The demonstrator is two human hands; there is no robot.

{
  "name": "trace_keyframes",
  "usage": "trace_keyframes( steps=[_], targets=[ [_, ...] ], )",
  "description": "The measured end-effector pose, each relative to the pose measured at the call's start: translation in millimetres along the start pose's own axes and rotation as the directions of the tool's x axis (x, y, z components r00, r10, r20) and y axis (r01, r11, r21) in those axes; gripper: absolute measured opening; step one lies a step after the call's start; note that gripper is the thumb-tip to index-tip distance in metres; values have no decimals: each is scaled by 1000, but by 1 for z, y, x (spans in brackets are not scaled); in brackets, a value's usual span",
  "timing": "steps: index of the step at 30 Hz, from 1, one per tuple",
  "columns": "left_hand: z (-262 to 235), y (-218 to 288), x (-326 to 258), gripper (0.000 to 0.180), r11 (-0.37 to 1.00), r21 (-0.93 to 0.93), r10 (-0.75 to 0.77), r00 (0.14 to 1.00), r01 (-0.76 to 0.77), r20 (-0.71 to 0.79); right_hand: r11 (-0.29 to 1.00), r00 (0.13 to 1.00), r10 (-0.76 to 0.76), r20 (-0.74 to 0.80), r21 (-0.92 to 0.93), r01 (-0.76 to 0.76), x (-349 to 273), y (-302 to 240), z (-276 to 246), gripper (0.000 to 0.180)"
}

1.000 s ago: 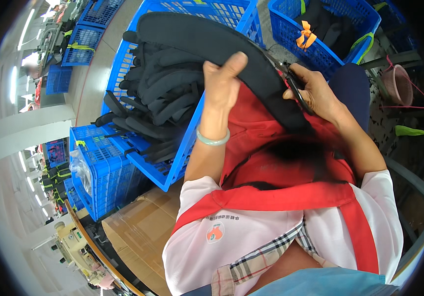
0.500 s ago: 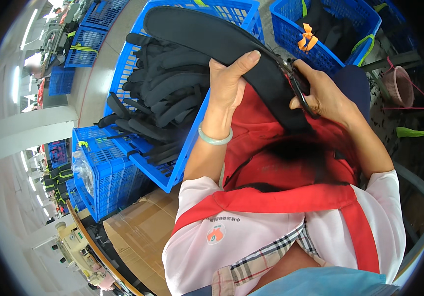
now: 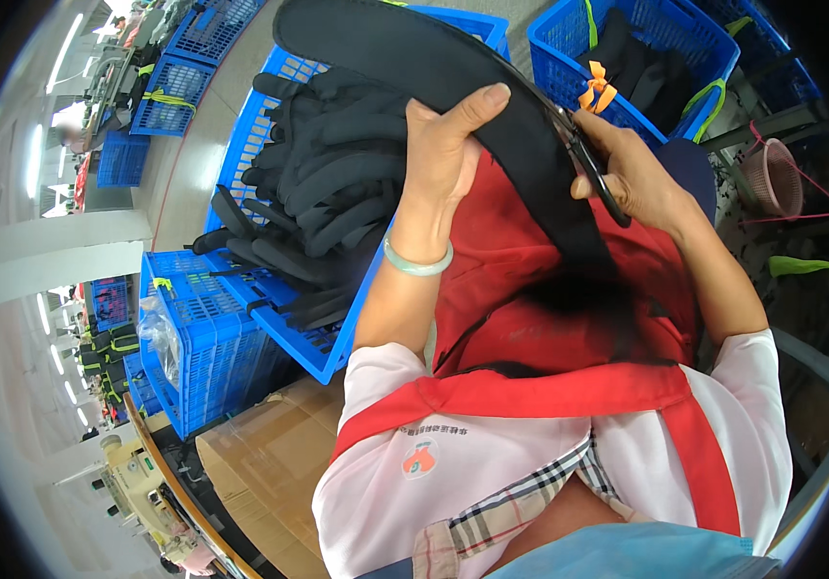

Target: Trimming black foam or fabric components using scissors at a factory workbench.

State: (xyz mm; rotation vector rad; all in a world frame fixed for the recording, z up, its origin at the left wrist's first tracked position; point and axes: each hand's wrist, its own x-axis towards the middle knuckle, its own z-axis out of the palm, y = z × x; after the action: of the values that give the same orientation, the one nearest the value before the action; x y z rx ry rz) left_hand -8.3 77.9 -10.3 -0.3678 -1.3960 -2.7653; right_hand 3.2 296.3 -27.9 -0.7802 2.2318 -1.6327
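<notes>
A long black padded strap (image 3: 453,87) runs from the upper left down across my red apron (image 3: 530,289). My left hand (image 3: 443,145) grips it from the near side, thumb stretched over its top, a pale green bangle on the wrist. At the strap's right edge my right hand (image 3: 632,174) is shut on small black scissors (image 3: 593,174), whose blades lie against that edge. The strap's lower end sinks into a dark heap on my lap.
A blue plastic crate (image 3: 260,125) piled with black padded straps stands to my left. Another blue crate (image 3: 183,338) and a cardboard box (image 3: 260,454) sit lower left. A further blue crate (image 3: 646,58) of dark pieces is ahead right, with a pink basket (image 3: 772,174) beyond.
The strap has slid up and left through my hands. My left thumb has shifted across its upper face, and my right hand with the scissors has stayed at the right edge.
</notes>
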Motion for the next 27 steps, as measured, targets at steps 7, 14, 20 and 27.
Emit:
trace_keyframes(
  steps=[7,14,20,27],
  targets=[
    [-3,-1,4,21,1000,-7,-1,1000,1,2,994,1000,-20,-19,-108,18,-1,0,-6,57],
    [-14,-13,-5,22,997,-47,-58,998,57,-23,982,981,189,47,-16,-189,-5,4,1,54],
    [-19,-16,-9,20,997,-45,-58,998,57,-26,995,999,-40,-13,-94,38,-6,17,2,50],
    [-23,-16,-12,19,995,-72,-66,998,64,-23,977,974,215,75,-20,-214,-7,15,4,63]
  ],
)
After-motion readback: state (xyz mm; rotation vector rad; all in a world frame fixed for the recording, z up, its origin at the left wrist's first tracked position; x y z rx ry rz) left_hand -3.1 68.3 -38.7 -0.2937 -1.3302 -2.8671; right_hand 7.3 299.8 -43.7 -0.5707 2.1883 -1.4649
